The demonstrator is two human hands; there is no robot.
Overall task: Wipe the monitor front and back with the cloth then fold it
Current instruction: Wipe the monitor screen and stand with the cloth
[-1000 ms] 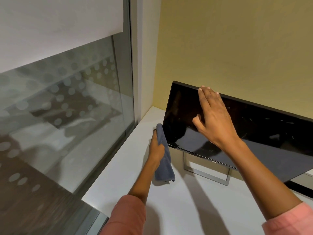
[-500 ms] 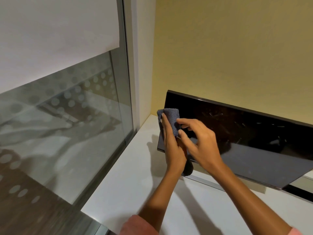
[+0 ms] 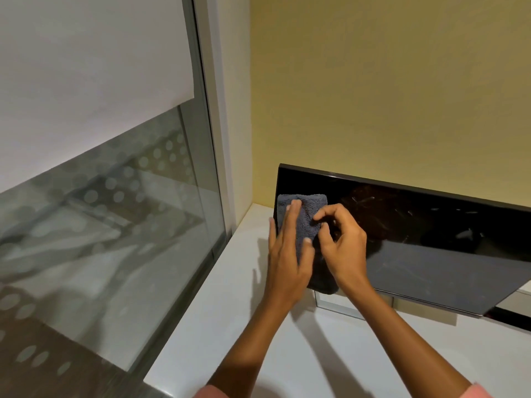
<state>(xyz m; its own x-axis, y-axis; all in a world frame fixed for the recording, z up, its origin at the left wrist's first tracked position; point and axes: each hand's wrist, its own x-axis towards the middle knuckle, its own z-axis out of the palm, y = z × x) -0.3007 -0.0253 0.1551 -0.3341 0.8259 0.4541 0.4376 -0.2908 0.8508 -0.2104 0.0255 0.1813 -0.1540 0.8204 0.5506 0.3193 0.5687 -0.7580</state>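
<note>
Cloth [image 3: 309,222] lay against the monitor [image 3: 416,225] screen's nine-o'clock edge, flattened there by the left hand [image 3: 287,251] with straight fingers, while the right hand [image 3: 343,245] pinched its three-o'clock edge above the bench [image 3: 287,354].

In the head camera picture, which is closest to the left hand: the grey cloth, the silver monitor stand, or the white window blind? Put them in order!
From the left hand:
1. Grey cloth: touching, under its fingers, against the monitor's left edge.
2. Silver monitor stand: just below and to the right, on the white desk.
3. White window blind: far up on the left.
</note>
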